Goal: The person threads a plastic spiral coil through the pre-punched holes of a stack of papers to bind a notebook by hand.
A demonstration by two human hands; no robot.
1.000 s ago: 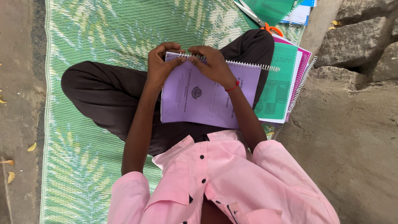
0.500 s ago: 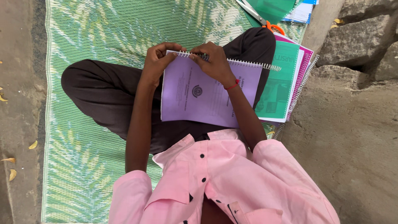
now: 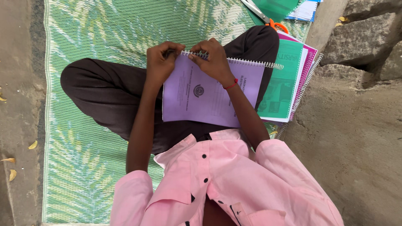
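Note:
A lilac spiral-bound booklet (image 3: 209, 100) lies on my lap, over my crossed legs in dark trousers (image 3: 100, 92). Its white wire coil (image 3: 251, 63) runs along the far edge. My left hand (image 3: 161, 62) grips the coil's left end and the booklet's corner. My right hand (image 3: 214, 58), with a red thread at the wrist, pinches the coil just beside it. The two hands are almost touching. My pink shirt (image 3: 217, 184) fills the bottom of the view.
A stack of green and pink spiral notebooks (image 3: 287, 83) lies under the booklet's right side. Scissors with orange handles (image 3: 268, 19) and a green folder (image 3: 276, 6) lie beyond. I sit on a green woven mat (image 3: 83, 175); rough stones (image 3: 360, 33) are to the right.
Both hands stay at the coil's left end; only the fingers shift slightly. The booklet has not moved.

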